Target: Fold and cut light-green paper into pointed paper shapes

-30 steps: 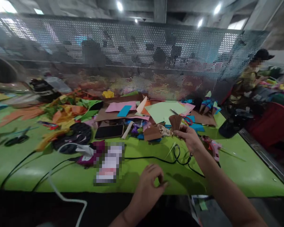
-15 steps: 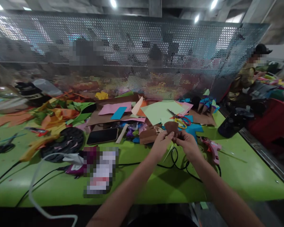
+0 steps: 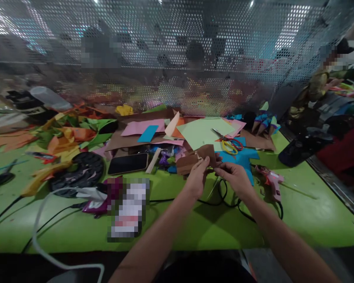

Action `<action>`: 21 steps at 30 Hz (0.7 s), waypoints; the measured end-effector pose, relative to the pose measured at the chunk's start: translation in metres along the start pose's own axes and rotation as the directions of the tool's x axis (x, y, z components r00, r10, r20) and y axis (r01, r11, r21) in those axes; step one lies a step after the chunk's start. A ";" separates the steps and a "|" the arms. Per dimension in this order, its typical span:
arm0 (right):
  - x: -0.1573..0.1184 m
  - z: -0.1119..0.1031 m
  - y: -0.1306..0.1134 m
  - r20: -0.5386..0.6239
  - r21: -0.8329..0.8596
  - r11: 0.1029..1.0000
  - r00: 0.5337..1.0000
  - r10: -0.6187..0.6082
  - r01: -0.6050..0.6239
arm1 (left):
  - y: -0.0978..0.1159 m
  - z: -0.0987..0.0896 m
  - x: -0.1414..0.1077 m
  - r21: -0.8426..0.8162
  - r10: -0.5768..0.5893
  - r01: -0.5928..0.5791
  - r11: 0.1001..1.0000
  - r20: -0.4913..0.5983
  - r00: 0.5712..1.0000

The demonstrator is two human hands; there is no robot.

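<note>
Between my two hands is a piece of brown paper, held above the green table. My left hand is closed on its left side, thumb on the near face. My right hand pinches at its lower right edge; the fingertips are partly hidden. Just behind lie scissors with red and yellow handles, on blue paper and a pale green sheet. Another brown piece lies left of my left hand. A pink glue gun rests to the right of my right hand.
A dark phone, a purple tissue pack and a yellow glue gun lie to the left. Black cables cross the table. A perforated metal screen stands behind. At the right edge is a dark bottle.
The view has tipped downward. In my hands the brown paper looks turned and more spread out, and my right hand has shifted to its lower right edge.
</note>
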State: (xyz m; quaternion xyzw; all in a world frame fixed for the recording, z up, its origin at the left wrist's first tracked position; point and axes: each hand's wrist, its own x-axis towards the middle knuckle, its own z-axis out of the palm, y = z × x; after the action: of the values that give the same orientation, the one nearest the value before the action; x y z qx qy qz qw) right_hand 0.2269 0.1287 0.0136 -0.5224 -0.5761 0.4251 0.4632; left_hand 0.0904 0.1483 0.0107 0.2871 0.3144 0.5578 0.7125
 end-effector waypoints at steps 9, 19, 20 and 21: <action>-0.004 -0.007 -0.006 -0.044 -0.177 0.980 0.994 -0.098 0.089 | 0.002 -0.007 0.000 0.214 0.061 -0.052 0.975 -0.036 0.997; -0.001 -0.025 -0.019 -0.190 -0.379 0.811 0.821 -0.539 0.445 | 0.007 -0.003 -0.006 0.563 0.022 -0.191 0.804 0.292 0.956; 0.000 -0.025 -0.018 -0.185 -0.369 0.813 0.822 -0.539 0.451 | 0.007 -0.003 -0.007 0.568 0.034 -0.208 0.796 0.301 0.953; 0.001 -0.025 -0.017 -0.180 -0.358 0.817 0.826 -0.535 0.451 | 0.007 -0.003 -0.007 0.579 0.044 -0.226 0.783 0.310 0.950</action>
State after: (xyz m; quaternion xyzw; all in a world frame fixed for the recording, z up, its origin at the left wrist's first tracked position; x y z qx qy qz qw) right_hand 0.2479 0.1287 0.0359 -0.4709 -0.6807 0.1209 0.5480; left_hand 0.0826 0.1435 0.0146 0.5984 0.3512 0.4308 0.5771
